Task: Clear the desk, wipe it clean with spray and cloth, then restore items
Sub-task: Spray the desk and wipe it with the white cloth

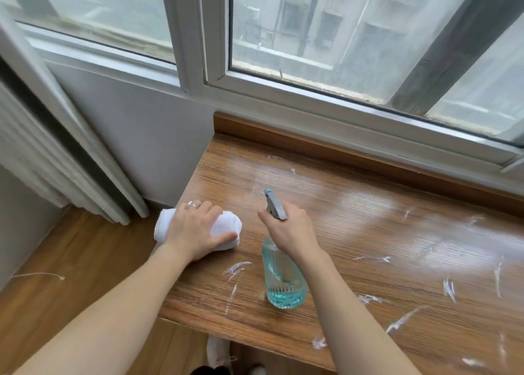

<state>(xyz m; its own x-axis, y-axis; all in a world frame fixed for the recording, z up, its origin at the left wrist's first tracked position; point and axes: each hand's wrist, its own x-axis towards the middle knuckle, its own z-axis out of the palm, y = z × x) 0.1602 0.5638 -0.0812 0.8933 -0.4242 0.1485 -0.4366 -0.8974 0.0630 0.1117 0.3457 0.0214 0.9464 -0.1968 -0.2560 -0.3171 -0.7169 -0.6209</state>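
The right hand [289,230] gripped a ribbed glass bottle [283,281]; at nine o'clock, the left hand [195,230] clutched a soft white cloth [226,227] on the grained wooden desk [368,232].

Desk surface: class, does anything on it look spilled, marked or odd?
Yes. White streaks are scattered over the wooden desk, mostly right of the spray bottle that the right hand grips. One streak lies on the floor. The left hand holds a cloth.
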